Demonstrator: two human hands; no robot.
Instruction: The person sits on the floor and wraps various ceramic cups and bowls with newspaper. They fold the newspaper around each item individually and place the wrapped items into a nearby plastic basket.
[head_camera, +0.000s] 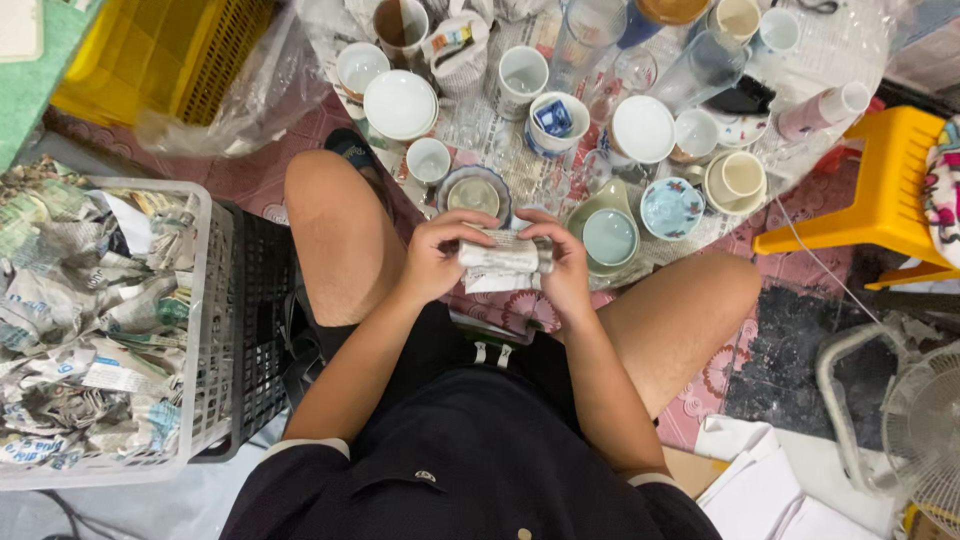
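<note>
Wrapping a newspaper-covered piece (506, 262), we clamp it between left hand (432, 258) and right hand (566, 268); left of our grip a crate (205, 330) holds finished bundles, ahead unwrapped cups (520, 75) wait.

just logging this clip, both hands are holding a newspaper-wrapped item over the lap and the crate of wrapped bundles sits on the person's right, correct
Not quite. Both hands, left hand and right hand, do hold a newspaper-wrapped item over the lap, but the crate of wrapped bundles sits on the person's left, not the right. The head view shows it.
</note>
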